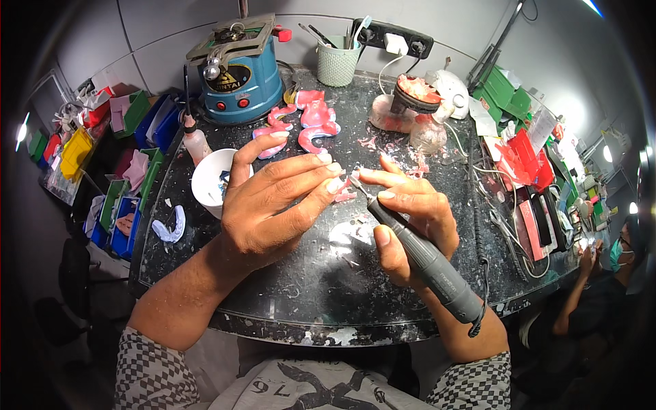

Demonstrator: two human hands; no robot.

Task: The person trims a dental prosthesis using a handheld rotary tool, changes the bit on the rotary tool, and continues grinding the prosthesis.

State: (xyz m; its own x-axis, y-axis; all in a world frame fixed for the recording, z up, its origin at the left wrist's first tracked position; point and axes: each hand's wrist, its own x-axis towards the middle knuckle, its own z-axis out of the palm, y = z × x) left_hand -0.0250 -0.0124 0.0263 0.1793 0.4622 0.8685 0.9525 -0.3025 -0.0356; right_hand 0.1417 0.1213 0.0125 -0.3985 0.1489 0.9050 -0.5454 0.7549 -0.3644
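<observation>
My left hand (273, 205) pinches a small pink denture piece (344, 194) between fingertips above the dark worktop (301, 287). My right hand (413, 219) grips a grey rotary handpiece (424, 260) like a pen, and its thin bur tip touches the pink piece. The handpiece's black coiled cord (480, 273) runs off its rear end toward the right. Most of the pink piece is hidden behind my left fingers.
Several pink denture bases (311, 123) lie by a blue machine (239, 78). A white bowl (208, 179), green cup of tools (337, 60), glass bottle (428, 133) and coloured bins (123, 212) surround the worktop. Another person (608, 273) works at the right.
</observation>
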